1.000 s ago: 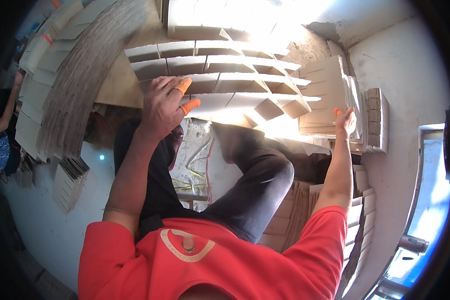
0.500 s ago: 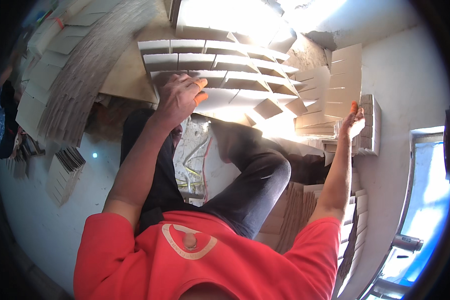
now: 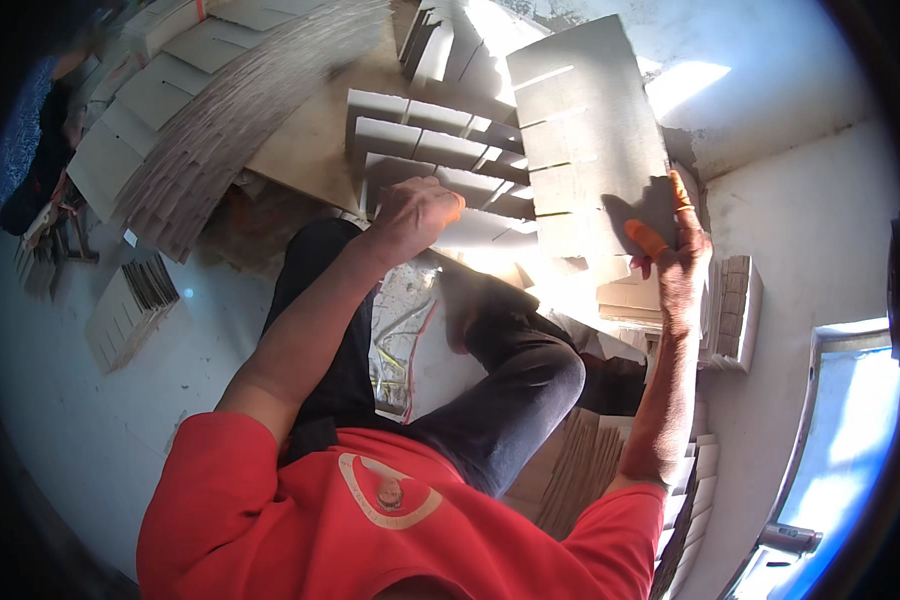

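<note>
My right hand [image 3: 682,250], orange covers on its fingers, grips the right edge of a slotted cardboard sheet [image 3: 580,130]. The sheet stands tilted, its row of slits opening on the left edge. Behind and left of it, several slotted cardboard strips [image 3: 435,145] stand on edge in parallel rows. My left hand [image 3: 415,215] is closed over the near strips at their left end; its fingertips are partly hidden. The raised sheet covers the right part of the rows.
Long overlapping rows of cardboard pieces [image 3: 250,110] lie on the board [image 3: 305,150] at the left. A small slotted bundle [image 3: 130,315] is lower left. More stacks stand by the right wall [image 3: 735,310] and beside my right leg [image 3: 580,470]. Strong sunlight falls on the work.
My right hand has brought a slotted sheet from the right-hand stack up and left, in front of the rows. The crossing strips at the right are now hidden. My left hand stays by the strips.
</note>
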`<state>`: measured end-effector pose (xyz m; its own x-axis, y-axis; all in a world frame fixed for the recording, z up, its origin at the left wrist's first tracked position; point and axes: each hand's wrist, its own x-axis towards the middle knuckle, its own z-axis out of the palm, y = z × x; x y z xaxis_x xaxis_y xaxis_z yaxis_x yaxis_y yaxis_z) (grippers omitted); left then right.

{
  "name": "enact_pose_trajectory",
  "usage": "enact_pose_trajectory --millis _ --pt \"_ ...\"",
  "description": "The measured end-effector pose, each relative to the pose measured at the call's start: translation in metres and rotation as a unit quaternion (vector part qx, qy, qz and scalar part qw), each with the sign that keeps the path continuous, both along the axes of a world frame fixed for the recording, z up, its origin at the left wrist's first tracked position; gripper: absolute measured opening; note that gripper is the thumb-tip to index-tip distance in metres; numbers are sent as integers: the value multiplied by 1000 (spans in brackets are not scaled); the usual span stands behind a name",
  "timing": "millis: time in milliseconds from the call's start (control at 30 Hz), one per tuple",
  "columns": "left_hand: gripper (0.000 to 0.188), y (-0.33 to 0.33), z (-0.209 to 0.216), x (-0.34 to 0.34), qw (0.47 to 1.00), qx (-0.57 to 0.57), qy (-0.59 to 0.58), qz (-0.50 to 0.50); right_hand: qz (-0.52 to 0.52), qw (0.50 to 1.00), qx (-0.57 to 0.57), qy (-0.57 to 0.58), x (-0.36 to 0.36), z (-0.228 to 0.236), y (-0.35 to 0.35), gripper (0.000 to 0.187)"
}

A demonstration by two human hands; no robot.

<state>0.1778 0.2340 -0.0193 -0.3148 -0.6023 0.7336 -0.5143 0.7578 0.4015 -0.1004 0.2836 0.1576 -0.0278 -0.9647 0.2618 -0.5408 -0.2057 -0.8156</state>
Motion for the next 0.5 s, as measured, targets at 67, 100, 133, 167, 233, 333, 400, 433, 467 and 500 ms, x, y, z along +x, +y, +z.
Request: enact_pose_trajectory --millis 67,100,133,167,233,333,400,433,467,500 --pt "2 0 -3 -3 1000 3 14 -1 16 999 16 35 8 -2 -1 71" --pt "2 0 -3 -3 1000 3 15 -3 15 999 22 46 13 -4 -2 71" --pt "2 0 -3 -2 1000 4 15 -5 14 998 28 56 16 -6 -4 72" --pt "2 -1 -3 -1 1000 5 16 -7 13 997 34 66 19 -8 -5 72" --pt "8 -1 -6 0 1000 5 1 -9 16 997 46 67 19 -15 -6 72" --pt "11 -2 -5 -1 1000 7 -1 -8 16 996 57 60 19 -17 -9 73" --pt "12 -2 -6 1 1000 9 -5 -2 24 997 59 46 18 -15 -10 73" --pt "12 -3 -6 0 1000 8 -7 -1 25 997 58 42 17 -13 -10 73" --pt "12 -3 -5 -1 1000 7 -9 1 27 997 51 56 15 -13 -10 73" --pt "12 -3 -4 -2 1000 4 -6 -3 29 996 44 70 13 -13 -9 73"
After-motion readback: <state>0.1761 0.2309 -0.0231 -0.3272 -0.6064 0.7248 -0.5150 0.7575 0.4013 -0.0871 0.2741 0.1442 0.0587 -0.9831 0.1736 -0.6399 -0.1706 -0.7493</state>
